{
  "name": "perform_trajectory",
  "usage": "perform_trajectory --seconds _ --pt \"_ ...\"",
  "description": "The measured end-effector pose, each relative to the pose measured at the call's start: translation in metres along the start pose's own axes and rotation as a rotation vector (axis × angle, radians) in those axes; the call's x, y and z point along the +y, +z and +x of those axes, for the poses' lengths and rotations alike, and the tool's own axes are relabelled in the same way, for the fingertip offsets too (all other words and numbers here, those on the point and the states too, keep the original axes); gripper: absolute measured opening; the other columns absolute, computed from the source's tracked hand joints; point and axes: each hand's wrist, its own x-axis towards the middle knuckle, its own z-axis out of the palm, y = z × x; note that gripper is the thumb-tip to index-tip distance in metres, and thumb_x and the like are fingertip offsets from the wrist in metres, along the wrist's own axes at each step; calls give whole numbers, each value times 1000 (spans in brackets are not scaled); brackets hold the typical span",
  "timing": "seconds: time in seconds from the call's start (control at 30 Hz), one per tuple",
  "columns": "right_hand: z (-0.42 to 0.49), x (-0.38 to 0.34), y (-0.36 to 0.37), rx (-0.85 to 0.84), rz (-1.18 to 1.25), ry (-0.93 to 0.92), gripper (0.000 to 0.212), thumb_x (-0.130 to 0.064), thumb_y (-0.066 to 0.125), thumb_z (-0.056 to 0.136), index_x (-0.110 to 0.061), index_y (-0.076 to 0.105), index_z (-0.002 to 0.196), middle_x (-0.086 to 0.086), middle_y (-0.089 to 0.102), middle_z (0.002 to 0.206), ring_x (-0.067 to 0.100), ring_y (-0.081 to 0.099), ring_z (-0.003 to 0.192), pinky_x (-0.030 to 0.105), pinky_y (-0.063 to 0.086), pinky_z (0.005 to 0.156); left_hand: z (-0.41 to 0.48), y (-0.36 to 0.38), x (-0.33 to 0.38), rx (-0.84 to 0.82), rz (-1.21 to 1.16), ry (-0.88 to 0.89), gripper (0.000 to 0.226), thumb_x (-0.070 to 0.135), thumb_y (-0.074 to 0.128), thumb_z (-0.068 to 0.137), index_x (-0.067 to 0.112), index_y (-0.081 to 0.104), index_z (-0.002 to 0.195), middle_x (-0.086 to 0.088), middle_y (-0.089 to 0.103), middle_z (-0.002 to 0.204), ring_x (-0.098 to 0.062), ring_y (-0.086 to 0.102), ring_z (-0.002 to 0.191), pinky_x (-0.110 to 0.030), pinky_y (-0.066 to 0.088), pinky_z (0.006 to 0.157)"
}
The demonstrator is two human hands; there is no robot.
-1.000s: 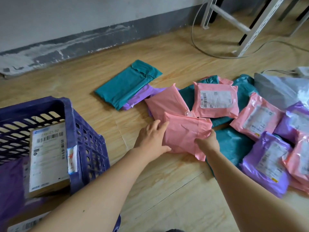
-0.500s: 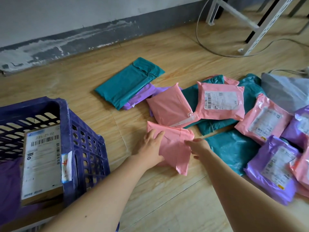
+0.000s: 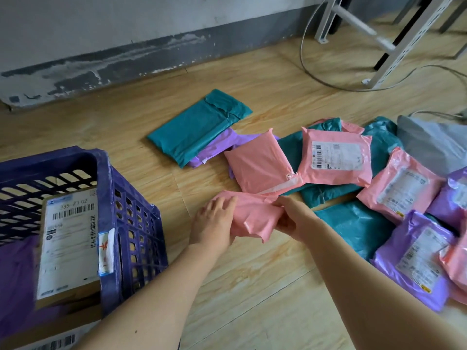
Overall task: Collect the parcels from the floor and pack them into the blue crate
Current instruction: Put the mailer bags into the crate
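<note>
A wooden plank floor (image 3: 252, 286) holds everything. A big blue plastic crate with holes (image 3: 106, 173) sits on the left, with a brown cardboard box (image 3: 68, 248) inside. Pink, green and purple plastic bag parcels (image 3: 333, 160) lie on the right. Between them, the left hand (image 3: 214, 226) grips one soft pink plastic parcel (image 3: 255, 218), and the right hand (image 3: 295, 218) pinches its other end.

Both bare arms stretched forward and low; left hand (image 3: 214, 224) and right hand (image 3: 294, 219) gripped opposite ends of the pink parcel (image 3: 255, 214).
</note>
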Motion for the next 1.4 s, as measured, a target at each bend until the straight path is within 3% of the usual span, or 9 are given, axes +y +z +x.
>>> perform_trajectory --seconds 0.2,0.3,0.47,0.77,0.93,1.07,1.17,1.33,1.4 --pt "7 -11 -5 266 -196 -138 40 -38 45 96 -3 62 89 6 61 85 26 61 81 37 56 68 6 -16 1 198 -256 -171 31 26 54 89 31 57 120 5 60 118 -21 55 110 -33 46 87" --pt "15 -12 -11 330 -315 -256 25 -25 50 94 -8 68 101 11 61 101 27 56 100 39 54 84 14 -29 0 132 -500 -374 23 24 54 90 24 62 112 -4 66 108 -29 60 100 -31 46 76" --pt "27 -19 -18 218 -257 -238 22 -11 53 92 -23 66 105 2 54 113 15 47 101 36 46 94 22 -48 -3 104 -741 -492 17 16 57 89 8 60 104 -2 57 90 -24 52 82 -26 38 70" --pt "28 -20 -17 279 -107 -262 38 -1 55 87 -19 65 118 8 60 126 29 48 127 37 41 103 19 -65 0 85 -892 -567 28 20 61 86 7 57 111 -11 64 112 -31 61 101 -36 50 83" --pt "15 -26 -8 196 -129 -255 36 1 50 87 -25 67 103 9 54 130 21 48 112 37 44 98 12 -76 -3 102 -921 -582 18 20 59 88 11 52 101 -8 62 109 -29 61 96 -35 51 80" --pt "24 -27 5 365 -532 -433 47 1 48 83 -21 61 123 13 51 133 30 59 99 37 51 81 20 -77 -14 138 -1004 -663 32 22 60 86 10 51 114 -9 61 118 -30 59 103 -34 49 86" --pt "36 -30 13 474 -938 -623 64 3 46 79 -24 44 137 12 29 145 33 47 121 40 47 88 27 -74 -23 188 -1012 -706 48 27 60 88 11 38 128 -9 55 128 -32 56 112 -36 45 89" --pt "54 -32 13 395 -966 -552 61 3 44 77 -25 47 132 11 37 137 30 42 127 39 45 90 36 -62 -28 170 -965 -671 80 27 60 90 20 8 150 -6 43 145 -32 48 124 -38 40 98" --pt "58 -31 12 398 -941 -549 54 1 46 78 -23 52 126 11 41 130 30 50 109 34 45 81 39 -60 -29 145 -972 -687 82 24 58 90 22 3 150 -5 42 145 -33 48 124 -38 40 98"
